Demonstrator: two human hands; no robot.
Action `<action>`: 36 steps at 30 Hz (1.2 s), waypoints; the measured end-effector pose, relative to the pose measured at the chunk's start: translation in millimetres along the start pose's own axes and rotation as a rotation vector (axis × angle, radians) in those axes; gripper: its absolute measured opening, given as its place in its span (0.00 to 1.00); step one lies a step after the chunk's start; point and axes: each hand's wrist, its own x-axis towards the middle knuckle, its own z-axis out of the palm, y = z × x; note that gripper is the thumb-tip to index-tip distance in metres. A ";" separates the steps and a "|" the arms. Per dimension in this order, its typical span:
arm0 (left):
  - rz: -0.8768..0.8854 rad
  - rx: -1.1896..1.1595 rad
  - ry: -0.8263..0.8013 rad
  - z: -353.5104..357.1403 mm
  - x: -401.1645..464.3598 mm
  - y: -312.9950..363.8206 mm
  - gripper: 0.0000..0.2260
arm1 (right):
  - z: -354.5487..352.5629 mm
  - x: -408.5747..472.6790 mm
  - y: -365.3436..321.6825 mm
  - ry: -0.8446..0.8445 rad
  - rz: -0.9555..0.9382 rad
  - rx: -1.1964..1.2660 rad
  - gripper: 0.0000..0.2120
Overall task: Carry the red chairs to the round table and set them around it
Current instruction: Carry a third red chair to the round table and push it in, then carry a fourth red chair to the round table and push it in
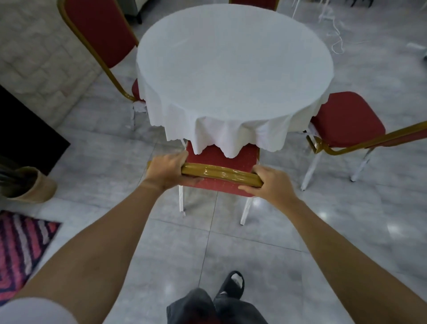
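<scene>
A round table (pixel 233 69) under a white cloth fills the upper middle of the head view. Right in front of me stands a red chair (pixel 221 175) with a gold frame and white legs, its seat partly under the cloth's hem. My left hand (pixel 167 172) grips the left end of its gold top rail. My right hand (pixel 272 182) grips the right end. A second red chair (pixel 99 32) stands at the table's left, a third (pixel 346 120) at its right. The top of a fourth chair (pixel 254 2) shows beyond the far edge.
A black cabinet (pixel 25 134) lines the left side, with a tan slipper (pixel 32 185) beside it and a striped pink rug (pixel 20 249) below. White cords (pixel 335 34) lie on the grey tiled floor at the upper right. My foot in a dark slipper (pixel 232 284) is behind the chair.
</scene>
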 end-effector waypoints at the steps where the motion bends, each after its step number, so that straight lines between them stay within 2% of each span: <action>1: 0.006 -0.001 0.011 2.5 4.0 -2.8 0.33 | 0.5 4.8 2.0 -0.002 0.000 0.009 0.23; 5: 0.000 0.015 0.003 8.1 18.9 -8.9 0.32 | -3.5 21.8 7.5 -0.065 0.066 0.053 0.22; 13: -0.090 0.004 -0.147 5.7 22.5 -11.2 0.33 | -3.6 26.0 7.9 -0.126 0.127 0.063 0.24; 17: -0.125 -0.043 -0.199 -3.2 23.6 -0.2 0.32 | -5.8 20.2 2.0 -0.147 0.226 0.065 0.18; 20: -0.155 -0.064 -0.213 -4.5 20.4 6.9 0.27 | -5.4 12.8 -6.5 -0.118 0.274 0.030 0.18; 24: -0.195 -0.109 -0.311 -14.3 24.7 11.9 0.23 | -1.9 5.0 -22.2 -0.004 0.320 0.009 0.20; 29: -0.296 -0.030 -0.456 -27.4 36.1 29.1 0.22 | 0.6 -27.4 -41.2 0.039 0.436 0.058 0.31; 31: -0.257 -0.010 -0.470 -28.2 39.8 39.8 0.26 | -0.3 -42.4 -50.8 0.031 0.477 0.097 0.32; 36: 0.046 -0.088 -0.364 -19.5 44.7 108.6 0.38 | -2.7 -93.5 -67.4 0.046 0.661 0.137 0.32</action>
